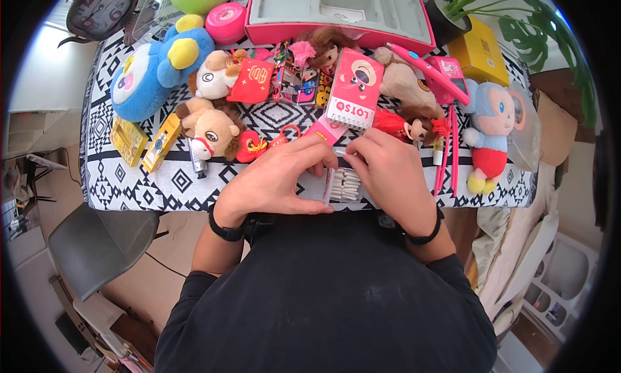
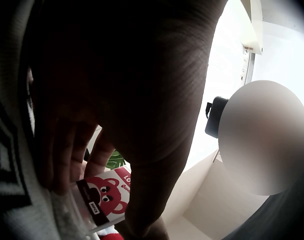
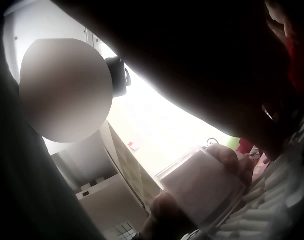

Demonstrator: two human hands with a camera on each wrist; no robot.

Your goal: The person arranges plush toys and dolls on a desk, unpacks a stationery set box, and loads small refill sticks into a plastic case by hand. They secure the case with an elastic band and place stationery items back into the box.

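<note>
In the head view, a small clear box of white cotton swabs [image 1: 345, 186] lies at the table's near edge between the hands. The left hand [image 1: 278, 175] grips the box's upright clear lid [image 1: 329, 184] between thumb and fingers. The left wrist view shows a pink bear print [image 2: 108, 194] on this lid; its pale back [image 3: 199, 187] faces the right wrist camera. Over the right part of the box, the right hand [image 1: 394, 169] bends downward, thumb and fingertips together at a small white piece [image 1: 340, 152], apparently a swab. Its fingertips are dark in the right wrist view.
Behind the hands stand a bear-print notepad [image 1: 352, 88], a horse plush [image 1: 210, 130], a red-dressed doll [image 1: 404, 124] and a pink card [image 1: 325, 131]. Pink sticks [image 1: 449, 153] and a blue plush [image 1: 490, 130] lie right. A large pink box [image 1: 343, 33] fills the back.
</note>
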